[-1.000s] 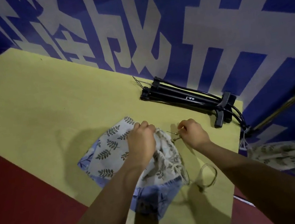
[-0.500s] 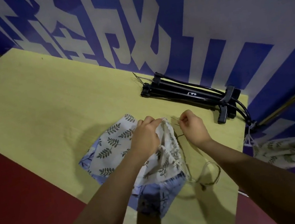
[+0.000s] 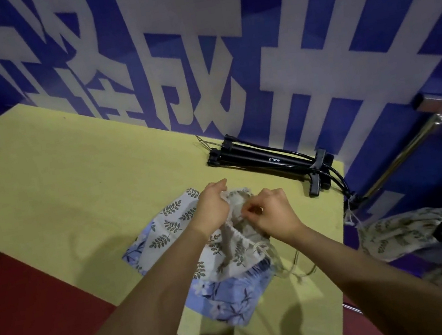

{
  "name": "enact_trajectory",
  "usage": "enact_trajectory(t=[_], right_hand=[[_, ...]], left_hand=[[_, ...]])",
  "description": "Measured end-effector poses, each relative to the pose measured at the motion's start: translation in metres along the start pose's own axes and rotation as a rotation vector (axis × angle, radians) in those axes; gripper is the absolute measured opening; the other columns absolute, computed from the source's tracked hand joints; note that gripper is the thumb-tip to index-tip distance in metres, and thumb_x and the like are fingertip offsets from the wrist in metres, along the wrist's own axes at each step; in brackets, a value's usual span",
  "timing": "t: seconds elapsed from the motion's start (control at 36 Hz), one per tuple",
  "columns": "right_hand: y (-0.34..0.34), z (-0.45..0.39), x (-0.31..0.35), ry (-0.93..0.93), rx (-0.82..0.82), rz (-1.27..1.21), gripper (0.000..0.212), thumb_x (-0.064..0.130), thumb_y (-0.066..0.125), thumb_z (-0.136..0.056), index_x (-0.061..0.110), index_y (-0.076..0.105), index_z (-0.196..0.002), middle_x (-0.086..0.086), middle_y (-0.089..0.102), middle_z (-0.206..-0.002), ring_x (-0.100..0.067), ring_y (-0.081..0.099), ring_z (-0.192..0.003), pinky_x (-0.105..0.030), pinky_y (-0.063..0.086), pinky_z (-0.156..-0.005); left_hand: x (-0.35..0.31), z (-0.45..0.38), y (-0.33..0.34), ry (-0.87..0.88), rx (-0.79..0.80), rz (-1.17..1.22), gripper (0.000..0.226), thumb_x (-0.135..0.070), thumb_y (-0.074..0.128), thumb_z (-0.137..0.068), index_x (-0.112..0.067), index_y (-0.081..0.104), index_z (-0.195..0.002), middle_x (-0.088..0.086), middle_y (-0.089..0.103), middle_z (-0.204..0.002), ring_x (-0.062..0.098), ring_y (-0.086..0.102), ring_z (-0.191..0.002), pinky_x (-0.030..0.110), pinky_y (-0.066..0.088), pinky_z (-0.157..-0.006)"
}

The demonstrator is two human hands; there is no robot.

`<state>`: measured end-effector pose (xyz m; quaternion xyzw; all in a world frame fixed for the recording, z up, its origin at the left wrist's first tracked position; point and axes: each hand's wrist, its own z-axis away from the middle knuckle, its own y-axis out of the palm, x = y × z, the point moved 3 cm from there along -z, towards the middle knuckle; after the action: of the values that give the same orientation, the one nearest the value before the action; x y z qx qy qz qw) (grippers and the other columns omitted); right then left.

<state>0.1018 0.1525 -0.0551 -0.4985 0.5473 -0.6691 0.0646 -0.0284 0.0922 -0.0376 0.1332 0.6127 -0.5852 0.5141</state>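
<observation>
A drawstring bag (image 3: 178,227) of white cloth with a leaf print lies on the yellow table (image 3: 55,180), on top of a blue floral cloth (image 3: 229,294). My left hand (image 3: 212,208) grips the gathered mouth of the bag from the left. My right hand (image 3: 272,211) pinches the mouth from the right, a small thin thing held between its fingertips. A light cord (image 3: 289,270) trails from the bag toward the table's right edge.
A folded black tripod (image 3: 268,160) lies by the blue and white banner (image 3: 223,50) at the table's back. More leaf-print cloth (image 3: 400,231) is heaped off the right edge, under a metal pole (image 3: 405,157). Red floor lies at the near left.
My right hand has moved left from beside the bag onto its mouth. My left hand has shifted its hold on the gathered rim, and the two hands are now close together.
</observation>
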Motion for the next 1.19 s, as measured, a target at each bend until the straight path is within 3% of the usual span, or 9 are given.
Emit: enact_trajectory(t=[0.08, 0.25, 0.33, 0.42, 0.56, 0.69, 0.86, 1.03, 1.19], right_hand=[[-0.003, -0.002, 0.006, -0.019, 0.005, 0.166, 0.013, 0.033, 0.060, -0.090, 0.026, 0.070, -0.093, 0.011, 0.066, -0.097, -0.016, 0.045, -0.102, -0.030, 0.019, -0.082], [-0.003, -0.008, 0.005, 0.056, -0.046, 0.197, 0.013, 0.033, 0.063, -0.088, 0.024, 0.071, -0.090, 0.001, 0.037, -0.128, -0.026, 0.029, -0.119, -0.035, 0.024, -0.091], [-0.002, -0.012, 0.004, 0.076, 0.000, 0.114, 0.018, 0.030, 0.064, -0.088, 0.026, 0.070, -0.105, -0.003, 0.033, -0.138, -0.027, 0.033, -0.123, -0.038, 0.034, -0.099], [-0.002, -0.016, 0.004, 0.109, 0.063, -0.057, 0.033, 0.018, 0.062, -0.090, 0.021, 0.062, -0.122, -0.006, 0.041, -0.128, -0.020, 0.052, -0.104, -0.032, 0.044, -0.095], [-0.008, -0.024, 0.005, 0.073, -0.032, -0.158, 0.035, 0.001, 0.050, -0.092, 0.012, 0.061, -0.123, -0.004, 0.056, -0.106, -0.020, 0.056, -0.103, -0.018, 0.040, -0.088], [-0.013, -0.037, 0.005, 0.014, -0.052, -0.096, 0.036, 0.007, 0.048, -0.093, 0.014, 0.057, -0.128, -0.003, 0.055, -0.110, -0.021, 0.056, -0.102, -0.037, 0.049, -0.087], [-0.022, -0.052, -0.010, 0.044, -0.131, -0.179, 0.029, 0.011, 0.050, -0.095, 0.013, 0.062, -0.121, -0.003, 0.057, -0.109, -0.013, 0.055, -0.092, -0.018, 0.041, -0.079], [-0.024, -0.070, -0.031, 0.151, -0.159, -0.180, 0.029, 0.021, 0.047, -0.097, 0.019, 0.060, -0.122, 0.001, 0.059, -0.113, -0.018, 0.059, -0.097, -0.035, 0.050, -0.084], [-0.021, -0.097, -0.065, 0.294, 0.000, 0.223, 0.046, 0.012, 0.044, -0.094, 0.010, 0.041, -0.139, -0.012, 0.046, -0.137, -0.032, 0.044, -0.122, -0.041, 0.039, -0.099]], left_hand=[[-0.007, 0.003, -0.007, 0.055, -0.064, -0.010, 0.050, 0.012, 0.037, -0.088, -0.012, 0.045, -0.131, 0.010, 0.047, -0.126, 0.016, 0.048, -0.096, 0.019, 0.041, -0.071], [-0.020, 0.002, -0.025, 0.128, -0.175, -0.037, 0.033, 0.015, 0.035, -0.084, -0.012, 0.053, -0.078, 0.009, 0.052, -0.098, 0.021, 0.051, -0.082, 0.023, 0.039, -0.068], [-0.027, 0.004, -0.036, 0.134, -0.207, -0.068, 0.036, 0.015, 0.035, -0.086, -0.002, 0.067, -0.087, 0.007, 0.056, -0.100, 0.016, 0.052, -0.090, 0.019, 0.039, -0.080], [-0.024, 0.001, -0.041, 0.145, -0.227, -0.138, 0.038, 0.013, 0.036, -0.087, -0.001, 0.068, -0.103, 0.010, 0.058, -0.114, 0.022, 0.055, -0.105, 0.020, 0.040, -0.087], [-0.015, -0.008, -0.033, 0.177, -0.191, -0.354, 0.039, 0.004, 0.038, -0.090, -0.005, 0.058, -0.122, 0.006, 0.049, -0.127, 0.032, 0.046, -0.113, 0.042, 0.046, -0.090], [-0.021, -0.019, -0.021, 0.158, -0.141, -0.423, 0.041, -0.002, 0.044, -0.092, -0.007, 0.049, -0.133, 0.003, 0.039, -0.137, 0.031, 0.039, -0.119, 0.041, 0.047, -0.089], [-0.026, -0.036, -0.012, 0.164, -0.149, -0.392, 0.047, 0.006, 0.040, -0.089, -0.009, 0.051, -0.132, 0.008, 0.042, -0.128, 0.027, 0.037, -0.119, 0.038, 0.047, -0.084], [-0.029, -0.055, -0.008, 0.146, -0.153, -0.373, 0.042, 0.003, 0.040, -0.092, -0.008, 0.054, -0.130, 0.009, 0.045, -0.127, 0.026, 0.040, -0.121, 0.036, 0.045, -0.089], [-0.036, -0.070, 0.000, 0.122, -0.121, -0.433, 0.037, 0.003, 0.041, -0.090, -0.006, 0.061, -0.119, 0.009, 0.046, -0.128, 0.027, 0.040, -0.123, 0.035, 0.043, -0.088]])
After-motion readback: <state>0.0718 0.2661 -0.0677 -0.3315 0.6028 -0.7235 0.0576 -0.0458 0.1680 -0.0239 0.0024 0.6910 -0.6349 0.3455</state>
